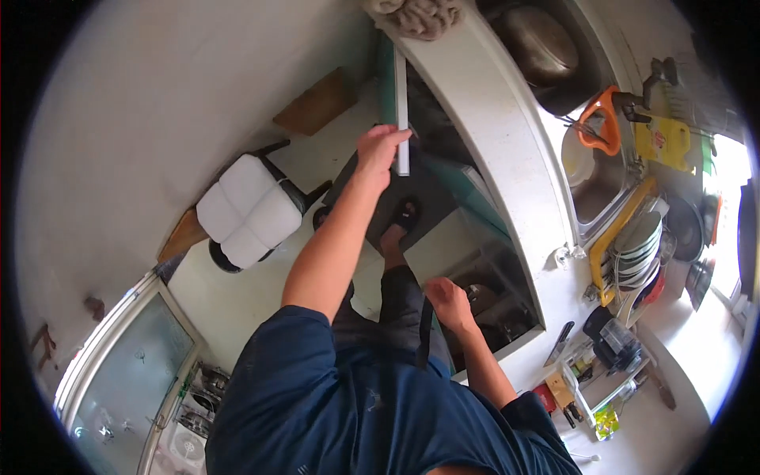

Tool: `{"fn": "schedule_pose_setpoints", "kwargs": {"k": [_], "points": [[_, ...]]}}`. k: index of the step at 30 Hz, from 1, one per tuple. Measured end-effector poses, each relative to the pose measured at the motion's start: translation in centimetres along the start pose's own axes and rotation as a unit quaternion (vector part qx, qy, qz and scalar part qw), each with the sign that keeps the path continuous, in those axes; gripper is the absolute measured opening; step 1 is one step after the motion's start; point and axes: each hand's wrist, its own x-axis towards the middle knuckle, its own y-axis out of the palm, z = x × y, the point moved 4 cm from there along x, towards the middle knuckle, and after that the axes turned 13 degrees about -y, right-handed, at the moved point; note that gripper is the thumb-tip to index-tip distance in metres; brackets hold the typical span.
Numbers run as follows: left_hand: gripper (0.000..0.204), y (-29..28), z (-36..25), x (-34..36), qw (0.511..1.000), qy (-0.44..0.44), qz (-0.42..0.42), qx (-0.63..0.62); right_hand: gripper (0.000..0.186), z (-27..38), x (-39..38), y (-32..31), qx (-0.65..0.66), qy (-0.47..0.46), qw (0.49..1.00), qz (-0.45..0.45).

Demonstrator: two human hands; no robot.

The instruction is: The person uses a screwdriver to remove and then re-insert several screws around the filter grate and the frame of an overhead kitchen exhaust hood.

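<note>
My left hand (382, 152) reaches forward, its fingers closed around the pale edge of a green cabinet door (402, 119) that stands swung out from the counter. My right hand (450, 302) is lower, beside the open cabinet (495, 297) under the counter. Its fingers are curled, and what they hold, if anything, is hidden. Dark pots or pans lie inside that cabinet in shadow. A second green door (475, 194) stands open between the two hands.
The pale counter (518, 134) curves along the right, with a sink (594, 194), a dish rack (625, 245) of plates and a knife (560, 343). A white-cushioned stool (249, 210) stands left, near a cardboard piece (318, 103). A dark mat (427, 190) lies underfoot.
</note>
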Motion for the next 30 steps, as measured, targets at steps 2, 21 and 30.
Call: {"fn": "schedule_pose_setpoints", "kwargs": {"k": [2,21,30], "points": [[0.023,-3.8,-1.6,-0.1,0.997,0.061,-0.033,0.02,0.028,-0.1,1.7,1.9,-0.014,-0.019,1.0,0.016],[0.027,-17.4,-10.6,0.5,0.843,0.408,-0.194,0.291,0.069,-0.1,42.4,9.1,-0.428,-0.151,0.891,-0.018],[0.022,-17.9,-12.3,1.3,0.874,0.378,-0.189,0.239,0.098,-3.5,60.2,-4.4,-0.395,-0.086,0.909,-0.102]]}}
